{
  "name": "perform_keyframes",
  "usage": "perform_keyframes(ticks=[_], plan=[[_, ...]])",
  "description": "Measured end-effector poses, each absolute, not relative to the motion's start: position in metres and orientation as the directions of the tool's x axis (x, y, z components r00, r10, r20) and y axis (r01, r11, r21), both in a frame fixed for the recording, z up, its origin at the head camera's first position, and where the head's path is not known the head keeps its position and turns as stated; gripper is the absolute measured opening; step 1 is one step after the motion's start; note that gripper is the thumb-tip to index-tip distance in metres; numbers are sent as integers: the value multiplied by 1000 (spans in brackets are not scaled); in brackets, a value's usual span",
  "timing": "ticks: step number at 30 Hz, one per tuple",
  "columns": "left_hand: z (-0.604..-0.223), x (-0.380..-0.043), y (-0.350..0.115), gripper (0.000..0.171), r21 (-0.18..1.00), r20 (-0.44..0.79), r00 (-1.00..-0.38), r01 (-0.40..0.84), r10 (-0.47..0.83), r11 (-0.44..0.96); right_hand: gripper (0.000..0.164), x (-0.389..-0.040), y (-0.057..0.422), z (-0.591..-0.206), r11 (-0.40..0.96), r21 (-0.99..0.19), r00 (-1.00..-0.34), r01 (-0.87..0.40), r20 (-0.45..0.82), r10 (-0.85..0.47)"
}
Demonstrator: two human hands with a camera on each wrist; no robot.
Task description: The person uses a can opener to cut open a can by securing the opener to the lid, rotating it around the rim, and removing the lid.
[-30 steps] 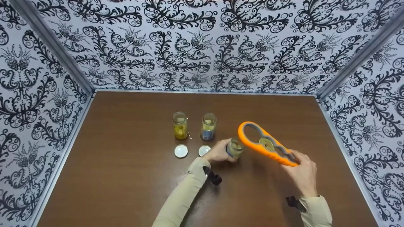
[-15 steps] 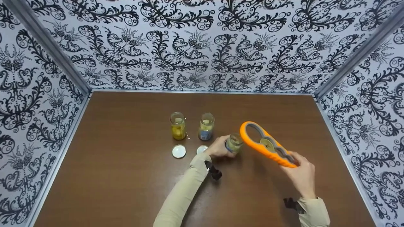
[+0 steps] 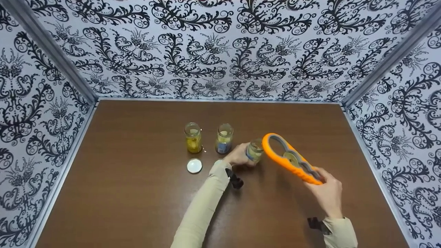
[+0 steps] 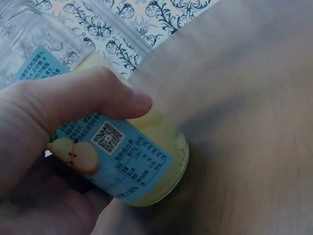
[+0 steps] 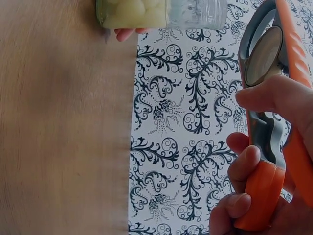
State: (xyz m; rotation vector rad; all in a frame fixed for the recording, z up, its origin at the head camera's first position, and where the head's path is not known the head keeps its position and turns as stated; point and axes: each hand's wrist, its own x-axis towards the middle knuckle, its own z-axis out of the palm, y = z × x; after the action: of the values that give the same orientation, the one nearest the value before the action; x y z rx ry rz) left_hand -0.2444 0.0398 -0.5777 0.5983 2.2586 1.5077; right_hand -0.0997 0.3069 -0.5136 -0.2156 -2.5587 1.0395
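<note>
My left hand (image 3: 238,155) grips an open glass jar (image 3: 254,151) with pale fruit inside. In the left wrist view, the jar's blue label (image 4: 110,139) shows a cut pear and a square code, and the thumb lies across it. My right hand (image 3: 327,193) holds the narrow end of an orange and grey multi-ring jar opener (image 3: 284,164), raised above the table to the jar's right. A gold-coloured lid (image 3: 291,159) sits in one of the opener's rings. In the right wrist view, that lid (image 5: 264,56) is held in the grey inner edge, just beyond the thumb.
Two open jars stand behind on the brown table (image 3: 137,193): one with yellow contents (image 3: 194,142), another with a blue label (image 3: 224,141). A white lid (image 3: 194,166) lies in front of the yellow one. Small white bits (image 3: 204,150) lie nearby. Patterned walls (image 3: 213,62) enclose the table.
My left hand has carried the jar slightly away from me, toward the back. The second white lid is now hidden behind the left arm. The opener stays nearly in place.
</note>
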Motion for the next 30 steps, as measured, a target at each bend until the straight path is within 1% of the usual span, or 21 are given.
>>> perform_keyframes(ticks=[5, 10, 16, 20, 22, 25, 30], plan=[[-579, -247, 43, 55, 952, -66, -867, 94, 494, 292, 38, -98, 307, -512, 701, -713, -922, 29, 252, 294], [-580, -247, 45, 57, 969, -32, -883, 88, 468, 232, 37, -96, 309, -510, 701, -710, -929, 72, 208, 306], [-576, -253, 54, 60, 977, -69, -918, 15, 390, 210, 37, -96, 309, -508, 694, -715, -929, 84, 195, 314], [-576, -258, 62, 69, 960, -97, -948, -9, 304, 278, 37, -96, 309, -508, 687, -722, -931, 77, 195, 308], [-577, -261, 65, 69, 946, -101, -956, -6, 274, 325, 38, -97, 309, -509, 684, -726, -930, 75, 196, 310], [-577, -264, 68, 67, 932, -87, -967, 6, 240, 363, 37, -96, 308, -509, 677, -732, -930, 77, 191, 312], [-576, -268, 68, 61, 931, -56, -977, 24, 207, 364, 38, -96, 308, -510, 672, -735, -938, 88, 166, 304]])
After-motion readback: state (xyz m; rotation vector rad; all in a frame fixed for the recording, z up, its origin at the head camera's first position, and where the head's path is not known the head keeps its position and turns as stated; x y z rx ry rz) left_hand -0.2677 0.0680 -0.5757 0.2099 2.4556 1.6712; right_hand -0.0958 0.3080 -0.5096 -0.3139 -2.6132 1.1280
